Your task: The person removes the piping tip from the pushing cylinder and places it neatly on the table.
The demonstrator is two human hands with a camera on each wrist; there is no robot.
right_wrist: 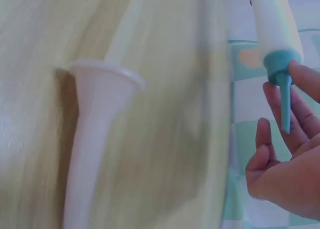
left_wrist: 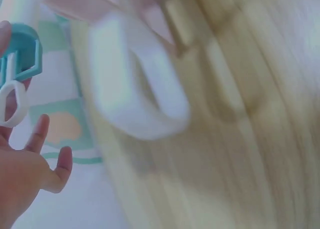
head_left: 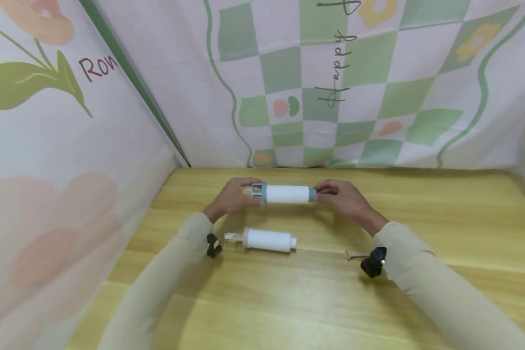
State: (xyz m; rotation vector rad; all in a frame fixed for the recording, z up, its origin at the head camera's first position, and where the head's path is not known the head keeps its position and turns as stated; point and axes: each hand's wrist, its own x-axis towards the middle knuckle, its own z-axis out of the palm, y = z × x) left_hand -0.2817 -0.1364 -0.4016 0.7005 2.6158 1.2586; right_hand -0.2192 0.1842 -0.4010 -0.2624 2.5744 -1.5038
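Both hands hold a syringe with a white barrel (head_left: 287,194) and teal ends, level near the table's far edge. My left hand (head_left: 236,197) grips its teal collar (left_wrist: 25,51), where a white loop handle (left_wrist: 17,111) sticks out. At the other end my right hand (head_left: 343,198) pinches the base of the tapered teal nozzle (right_wrist: 285,101) between thumb and fingers. In front of them a second syringe (head_left: 269,240), white with a pink collar and a pale handle, lies on the table. A loose pink nozzle (right_wrist: 92,139) with a flared end lies below the right wrist.
The wooden table (head_left: 288,301) ends at a hanging green-and-white checkered cloth (head_left: 323,97) behind the hands. Another printed cloth (head_left: 61,170) hangs along the left side. A small black camera (head_left: 374,262) is on the right wrist, another (head_left: 213,246) on the left.
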